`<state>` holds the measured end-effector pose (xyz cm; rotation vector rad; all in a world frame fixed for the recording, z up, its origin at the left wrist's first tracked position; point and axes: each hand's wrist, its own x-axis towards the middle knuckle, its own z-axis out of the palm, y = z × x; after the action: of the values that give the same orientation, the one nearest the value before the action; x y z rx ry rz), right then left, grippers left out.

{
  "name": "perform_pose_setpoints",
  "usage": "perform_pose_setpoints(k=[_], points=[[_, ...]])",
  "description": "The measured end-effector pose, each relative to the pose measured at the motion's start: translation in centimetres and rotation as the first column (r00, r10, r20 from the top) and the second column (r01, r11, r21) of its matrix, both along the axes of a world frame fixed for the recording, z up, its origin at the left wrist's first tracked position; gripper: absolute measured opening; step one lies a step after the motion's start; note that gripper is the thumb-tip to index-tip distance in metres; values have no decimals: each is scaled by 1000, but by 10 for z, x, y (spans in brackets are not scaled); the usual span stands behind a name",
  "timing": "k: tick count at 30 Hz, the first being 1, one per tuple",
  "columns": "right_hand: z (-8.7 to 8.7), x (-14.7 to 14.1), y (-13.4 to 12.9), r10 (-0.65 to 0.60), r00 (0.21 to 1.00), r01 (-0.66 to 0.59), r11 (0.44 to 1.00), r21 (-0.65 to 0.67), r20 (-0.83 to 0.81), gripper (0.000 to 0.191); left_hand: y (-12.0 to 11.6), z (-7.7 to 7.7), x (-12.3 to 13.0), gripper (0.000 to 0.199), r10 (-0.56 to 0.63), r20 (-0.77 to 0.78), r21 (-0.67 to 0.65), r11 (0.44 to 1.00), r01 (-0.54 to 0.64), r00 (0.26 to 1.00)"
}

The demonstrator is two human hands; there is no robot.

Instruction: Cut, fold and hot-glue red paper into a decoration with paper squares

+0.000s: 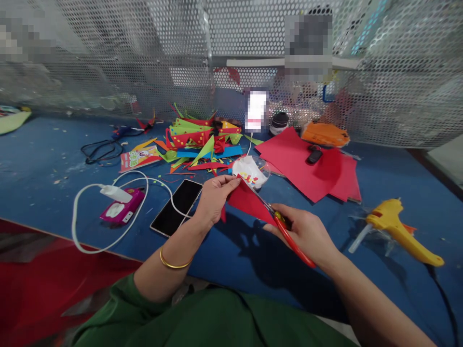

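1. Scissors with red and yellow handles are gripped in the right hand, its fingers closed around them.
2. The left hand pinches one corner of a red paper piece, thumb and fingers together on it; a gold bangle circles that arm.
3. The paper is held above the blue table, between the two hands. The blades run along its upper edge, though how far they bite in is hard to tell.
4. Just beyond the paper stands a clear bowl with white material inside.
5. A dark-screened phone lies near the left forearm, crossed by a white cable.
6. Farther right are stacked red sheets bearing a black key fob, and a yellow glue gun.
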<state>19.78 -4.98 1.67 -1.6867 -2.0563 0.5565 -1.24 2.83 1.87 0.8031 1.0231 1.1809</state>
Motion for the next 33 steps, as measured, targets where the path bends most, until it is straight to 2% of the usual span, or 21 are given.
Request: perform_pose_setpoints(k=[3,10,15,21,33], points=[[0,0,0,9,1000,-9,1000,7,4,46,-1,1,1,19,5,5,4,1000,-5,1000],[1,-3,-1,2,1000,-2,1000,-13,-15,39,3,-3,1,19,138,30,72,988,-140,990],[0,-6,-1,-22,999,20,999,-49,-37,37,2,-7,3,18,143,-2,64,988,-142,990],[-3,-8,-2,-47,998,43,995,-89,-39,34,3,-11,5,21,132,29,37,990,-133,991],[-4,-9,-2,-36,992,21,991,-130,-117,39,3,-8,5,25,136,41,4,991,-136,990]])
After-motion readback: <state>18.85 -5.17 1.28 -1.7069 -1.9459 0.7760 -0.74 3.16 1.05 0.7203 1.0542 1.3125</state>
